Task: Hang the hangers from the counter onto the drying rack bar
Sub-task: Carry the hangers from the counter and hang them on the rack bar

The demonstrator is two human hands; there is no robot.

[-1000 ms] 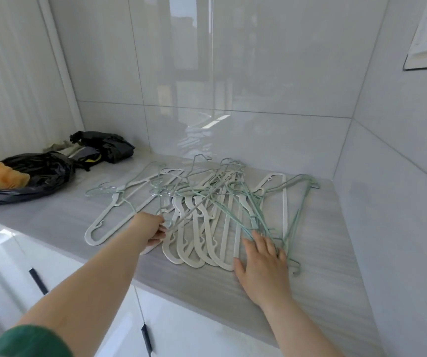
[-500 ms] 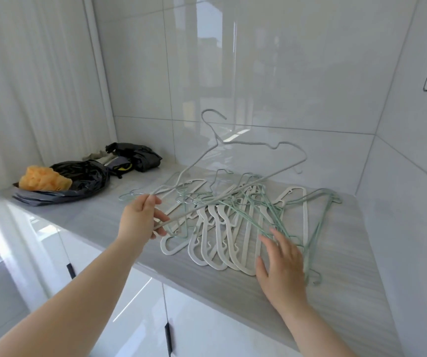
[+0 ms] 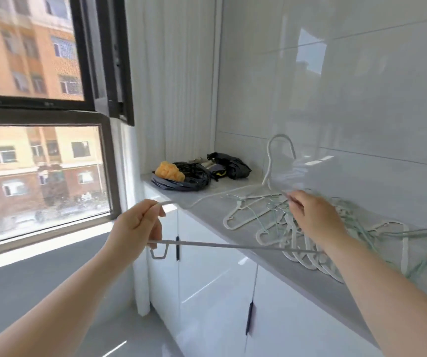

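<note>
White hanger [image 3: 233,245], one, light, thin, probably springy: the left hand [image 3: 135,225] is gripping its corner while the right hand [image 3: 310,215] is pinching its shoulder.

My left hand [image 3: 137,225] has pulled one grey hanger [image 3: 233,245] clear of the pile [image 3: 269,234]. It now holds one end out past the counter [image 3: 271,264] edge, hook up, where a second ago it was only reaching in at the pile's near edge. My right hand [image 3: 310,215] no longer lies flat on the pile and now pinches the same hanger's other shoulder, raised above the rest. The view swung left, so the window [image 3: 39,173] is in shot.
</note>
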